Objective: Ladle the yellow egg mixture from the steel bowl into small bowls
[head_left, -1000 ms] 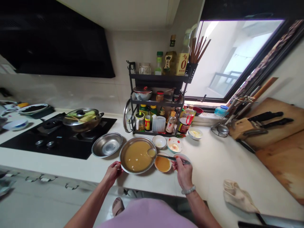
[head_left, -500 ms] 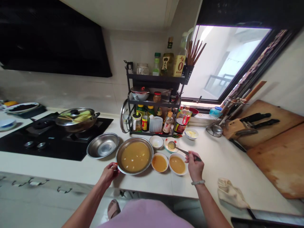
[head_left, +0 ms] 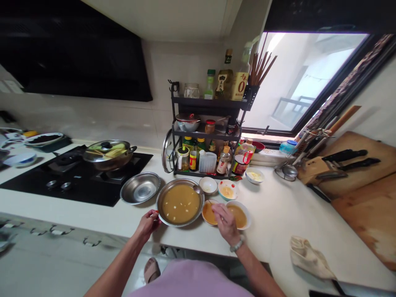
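My left hand (head_left: 150, 221) pinches the near-left rim of a wide metal bowl (head_left: 159, 198) of brown liquid with pale bits floating in it. In my right hand (head_left: 225, 220) is the handle of a long spoon (head_left: 197, 189); its head is at the right inner rim of the metal bowl. That hand is above two bowls of brownish liquid, partly covering the smaller bowl (head_left: 208, 214) and the white bowl (head_left: 248, 218). Behind them sit a small white bowl (head_left: 208, 185) with little in it and a patterned bowl (head_left: 228, 189) with yellowish contents.
An empty metal basin (head_left: 140, 188) is left of the wide bowl, beside a lidded pan (head_left: 108, 154) on the black stove (head_left: 93, 187). A seasoning rack (head_left: 206, 135) stands behind. At right are a knife block (head_left: 315, 167), cutting boards (head_left: 365, 194) and a cloth (head_left: 311, 258).
My right hand has moved left with the spoon, from over the patterned bowl to the wide metal bowl. My left hand keeps its grip on the rim. The view has shifted slightly.
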{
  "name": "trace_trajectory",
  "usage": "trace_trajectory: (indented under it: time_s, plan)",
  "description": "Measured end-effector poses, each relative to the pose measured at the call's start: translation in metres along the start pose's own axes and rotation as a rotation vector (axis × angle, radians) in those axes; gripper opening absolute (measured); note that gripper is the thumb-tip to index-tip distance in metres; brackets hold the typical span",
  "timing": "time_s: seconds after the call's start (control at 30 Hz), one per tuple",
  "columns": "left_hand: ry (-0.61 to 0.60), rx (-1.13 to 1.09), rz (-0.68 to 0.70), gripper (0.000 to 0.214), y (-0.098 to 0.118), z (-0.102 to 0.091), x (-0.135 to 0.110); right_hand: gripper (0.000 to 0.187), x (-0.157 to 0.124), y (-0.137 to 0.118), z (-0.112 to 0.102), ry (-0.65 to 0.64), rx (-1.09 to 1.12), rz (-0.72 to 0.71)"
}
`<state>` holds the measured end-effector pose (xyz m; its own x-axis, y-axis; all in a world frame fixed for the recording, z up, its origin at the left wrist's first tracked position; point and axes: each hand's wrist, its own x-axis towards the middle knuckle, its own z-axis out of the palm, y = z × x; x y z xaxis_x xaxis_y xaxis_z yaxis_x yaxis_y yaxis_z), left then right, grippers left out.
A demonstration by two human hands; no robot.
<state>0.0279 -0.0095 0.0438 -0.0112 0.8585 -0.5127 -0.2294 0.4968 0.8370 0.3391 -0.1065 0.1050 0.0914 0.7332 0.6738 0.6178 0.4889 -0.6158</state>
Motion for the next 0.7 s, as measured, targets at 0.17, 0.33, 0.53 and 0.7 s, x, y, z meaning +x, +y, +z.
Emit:
trace_trajectory:
  time_s: [0.17,0.33,0.53,0.7]
  plan:
    - [0.009,-0.022,-0.013,0.027,0.002,0.001,-0.002,0.031,0.003,0.002,0.035,-0.115,0.026,-0.019]
    - [-0.007,-0.025,-0.016,0.025,0.003,0.001,-0.003,0.024,-0.006,0.001,0.043,-0.068,0.186,0.232]
    - [0.006,-0.024,-0.013,0.025,0.0,0.0,0.0,0.033,-0.009,0.006,0.034,0.169,0.394,0.622]
    - [-0.007,-0.017,-0.011,0.025,0.0,-0.001,0.001,0.036,-0.007,0.008,0.022,0.247,0.383,0.659]
